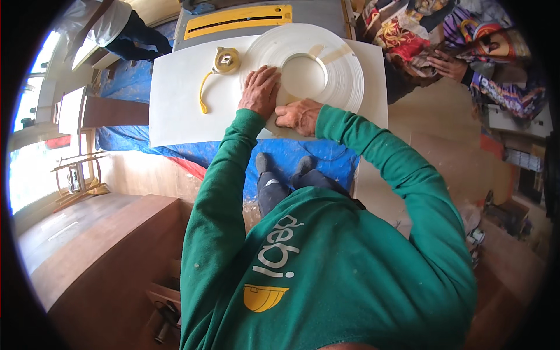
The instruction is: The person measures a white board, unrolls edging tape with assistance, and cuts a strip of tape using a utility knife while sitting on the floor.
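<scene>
A wide white roll of edge banding (345,73) lies flat on a white board (181,125), with strips of tan tape across its windings. My left hand (260,93) rests on the roll's left side, fingers stretched out and lying flat. Close beside it, my right hand (300,116) is closed at the roll's near edge, its fingers curled under. Whatever those fingers pinch is hidden. Left of the roll sits a yellow tape measure (226,60), its strap trailing toward me on the board.
Beyond the board stands a grey machine with a yellow slotted plate (236,22). Blue sheeting (227,153) covers floor below the board. One person stands at far left; another in patterned clothing (402,49) is at far right. Brown panels (111,245) stand at my left.
</scene>
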`<state>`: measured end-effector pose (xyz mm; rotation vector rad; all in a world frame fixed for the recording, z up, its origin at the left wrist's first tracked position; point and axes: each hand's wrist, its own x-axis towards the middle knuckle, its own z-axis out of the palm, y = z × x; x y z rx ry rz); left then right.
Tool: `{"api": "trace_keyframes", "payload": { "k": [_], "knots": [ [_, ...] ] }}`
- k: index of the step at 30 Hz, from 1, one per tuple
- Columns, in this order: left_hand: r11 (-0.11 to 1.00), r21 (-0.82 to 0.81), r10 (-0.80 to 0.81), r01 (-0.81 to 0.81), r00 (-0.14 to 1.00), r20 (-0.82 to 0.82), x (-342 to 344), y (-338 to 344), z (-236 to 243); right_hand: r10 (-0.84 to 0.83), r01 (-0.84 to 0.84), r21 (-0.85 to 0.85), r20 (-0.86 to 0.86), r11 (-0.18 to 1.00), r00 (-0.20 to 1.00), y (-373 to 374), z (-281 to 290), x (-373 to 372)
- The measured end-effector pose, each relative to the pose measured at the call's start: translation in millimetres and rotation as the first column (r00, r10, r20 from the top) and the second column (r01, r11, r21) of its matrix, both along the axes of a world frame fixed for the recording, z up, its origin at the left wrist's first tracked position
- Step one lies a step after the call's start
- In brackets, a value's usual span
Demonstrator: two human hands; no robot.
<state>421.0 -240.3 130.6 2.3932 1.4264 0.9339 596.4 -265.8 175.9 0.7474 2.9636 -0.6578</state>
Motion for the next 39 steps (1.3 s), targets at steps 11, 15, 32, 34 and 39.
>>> {"api": "trace_keyframes", "payload": {
  "k": [11,15,32,34,39],
  "knots": [
    [1.000,0.012,0.004,-0.004,1.000,-0.015,2.1,-1.8,7.8,0.003,-0.009,-0.051,-0.131,0.999,0.991,1.6,8.4,10.1],
    [1.000,0.007,0.005,-0.005,1.000,-0.025,3.6,-1.1,7.8,0.074,-0.074,0.008,0.002,0.997,0.997,4.6,10.6,3.4],
    [0.999,0.042,0.016,-0.014,0.999,-0.035,3.2,0.5,6.4,0.192,-0.196,0.072,0.069,0.978,0.979,10.6,16.2,-1.6],
    [0.999,0.053,0.005,-0.003,0.999,-0.036,3.0,1.5,4.0,0.186,-0.195,0.069,0.128,0.978,0.974,13.8,13.8,-4.1],
    [0.999,0.033,0.002,0.000,0.999,-0.040,-0.2,0.7,3.5,0.229,-0.231,-0.011,0.201,0.973,0.953,18.5,26.2,-14.7]
  ]
}}
